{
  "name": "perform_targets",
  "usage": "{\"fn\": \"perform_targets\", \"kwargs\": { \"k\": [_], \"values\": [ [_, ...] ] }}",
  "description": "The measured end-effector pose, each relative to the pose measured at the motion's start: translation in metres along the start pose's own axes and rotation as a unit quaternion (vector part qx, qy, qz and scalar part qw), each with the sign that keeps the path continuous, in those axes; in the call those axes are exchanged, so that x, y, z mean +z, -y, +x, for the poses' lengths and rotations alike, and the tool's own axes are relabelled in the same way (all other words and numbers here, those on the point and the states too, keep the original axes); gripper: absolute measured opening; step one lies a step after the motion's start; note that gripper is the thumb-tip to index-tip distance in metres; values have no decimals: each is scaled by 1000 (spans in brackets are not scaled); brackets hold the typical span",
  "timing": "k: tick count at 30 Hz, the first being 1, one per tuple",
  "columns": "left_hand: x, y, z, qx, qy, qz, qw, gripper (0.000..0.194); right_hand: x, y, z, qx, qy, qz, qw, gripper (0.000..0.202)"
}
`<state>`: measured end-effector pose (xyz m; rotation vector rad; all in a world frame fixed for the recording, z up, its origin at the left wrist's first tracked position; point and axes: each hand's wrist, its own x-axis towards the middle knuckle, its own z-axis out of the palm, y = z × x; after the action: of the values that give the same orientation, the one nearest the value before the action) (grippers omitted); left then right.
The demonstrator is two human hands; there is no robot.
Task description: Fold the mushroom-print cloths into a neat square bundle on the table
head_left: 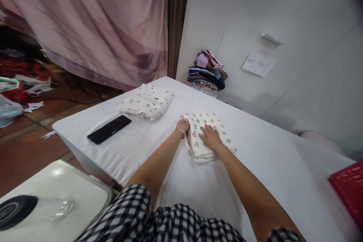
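Observation:
A folded white cloth [202, 152] printed with grey, green, red and yellow motifs lies on the white-covered table. At its left edge, my left hand [183, 126] has its fingers curled around the fabric; the fingertips are partly hidden. My right hand [211, 138] rests flat on top of the same cloth with its fingers spread. A second folded white cloth [149, 102] with small prints lies farther off to the left. Nearer to me, a black phone [109, 129] lies flat beside it.
Beyond the table [272, 151] a stack of folded clothes [206, 72] stands against the wall. A red plastic basket [348, 189] is at the right edge. A white stool-like surface [82, 193] sits low left. A pink curtain [113, 19] hangs behind.

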<state>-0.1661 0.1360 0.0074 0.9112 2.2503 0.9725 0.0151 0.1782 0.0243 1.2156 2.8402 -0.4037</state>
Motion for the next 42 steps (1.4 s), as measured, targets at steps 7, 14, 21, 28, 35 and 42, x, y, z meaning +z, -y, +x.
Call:
{"fn": "perform_targets", "kwargs": {
  "k": [7,14,21,28,35,42],
  "values": [
    [-8,6,-4,-5,2,11,1000,22,3,-6,-1,-20,-16,9,1000,53],
    [-13,-2,-2,-41,-1,-36,999,24,-27,-44,35,108,-147,61,981,46],
    [-8,-6,3,-49,-21,-69,996,22,-42,-76,81,212,-80,107,968,51],
    [-4,3,8,-2,-60,-104,993,41,-29,-82,103,230,-86,108,963,35],
    [-8,10,11,-46,-68,-94,992,36,-19,-88,104,232,-104,110,961,28],
    [-5,16,15,-36,-80,-95,992,38,-20,-91,106,234,-101,127,958,33]
  ]
}}
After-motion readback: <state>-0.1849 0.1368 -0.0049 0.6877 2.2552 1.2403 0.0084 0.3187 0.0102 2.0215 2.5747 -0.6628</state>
